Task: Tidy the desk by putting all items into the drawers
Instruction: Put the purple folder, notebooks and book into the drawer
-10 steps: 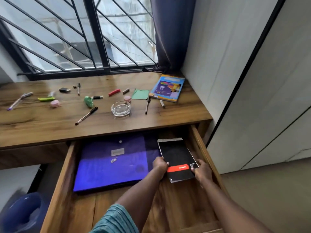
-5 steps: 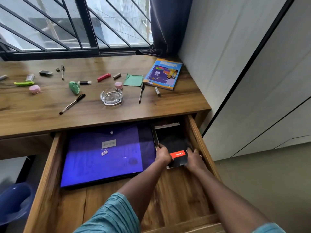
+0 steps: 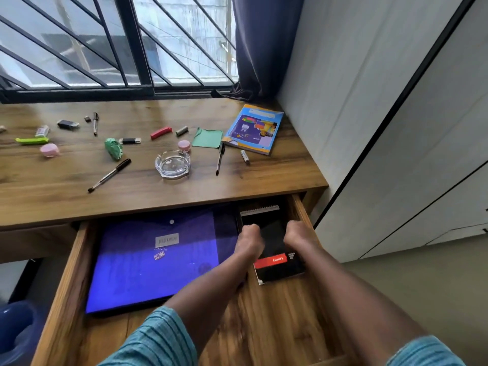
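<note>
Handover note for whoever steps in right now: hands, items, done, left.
Hands: left hand and right hand each grip a side of the black notepad, which lies in the open drawer beside the blue folder.
Done: folder and notepad are in the drawer.
Left: on the desk lie the booklet, glass ashtray, green cloth, a pen, plus other pens, caps and small bits.

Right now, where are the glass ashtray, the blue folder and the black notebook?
glass ashtray [image 3: 172, 165], head view, middle of its bowl.
blue folder [image 3: 148, 268], head view, middle of its cover.
black notebook [image 3: 272, 260], head view, red band on its cover.
</note>
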Demonstrator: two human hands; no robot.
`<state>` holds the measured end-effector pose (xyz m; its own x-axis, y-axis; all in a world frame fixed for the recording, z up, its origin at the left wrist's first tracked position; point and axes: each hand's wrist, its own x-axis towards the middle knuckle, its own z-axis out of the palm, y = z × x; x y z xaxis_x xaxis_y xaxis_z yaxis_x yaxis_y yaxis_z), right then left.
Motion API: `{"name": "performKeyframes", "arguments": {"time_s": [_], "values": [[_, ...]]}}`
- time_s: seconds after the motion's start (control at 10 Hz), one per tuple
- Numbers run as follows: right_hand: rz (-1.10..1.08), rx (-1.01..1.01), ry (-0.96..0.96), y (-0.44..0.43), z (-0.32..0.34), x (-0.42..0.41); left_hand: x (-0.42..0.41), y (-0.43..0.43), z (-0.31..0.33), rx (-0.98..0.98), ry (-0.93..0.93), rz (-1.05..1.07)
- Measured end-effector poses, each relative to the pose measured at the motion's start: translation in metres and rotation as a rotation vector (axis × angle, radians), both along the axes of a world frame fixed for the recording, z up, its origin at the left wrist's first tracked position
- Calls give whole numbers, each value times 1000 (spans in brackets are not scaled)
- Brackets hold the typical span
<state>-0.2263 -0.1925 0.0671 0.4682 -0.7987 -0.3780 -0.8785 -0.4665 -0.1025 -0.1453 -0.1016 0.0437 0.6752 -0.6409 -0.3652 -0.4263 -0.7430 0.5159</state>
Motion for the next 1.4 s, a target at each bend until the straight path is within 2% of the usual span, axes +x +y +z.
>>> {"name": "performKeyframes", "arguments": {"time_s": [0.2,0.3,0.4,0.5,0.6,0.8,1.0,1.1,1.2,1.3,1.4], "values": [[-202,17,-341,-61,52,60,67,-44,52,-278,-56,83],[-262,67,-472,-92,62,92,109,-70,72,-315,-102,123],[-341,233,-600,-123,66,125,151,-98,87,-255,-158,96],[-459,443,-792,-148,67,155,189,-126,91,-116,-219,57],[-459,492,-884,-175,65,192,226,-156,90,10,-218,60],[-459,586,-885,-222,17,256,265,-200,81,171,-265,38],[-539,626,-993,-214,49,242,274,-218,80,222,-308,127],[-762,734,-1160,-234,31,245,282,-226,90,132,-252,229],[-690,849,-1115,-242,35,233,275,-231,102,40,-103,250],[-760,812,-1110,-243,37,224,264,-228,116,-103,168,298],[-657,920,-1090,-237,47,216,259,-215,126,-226,196,292]]}}
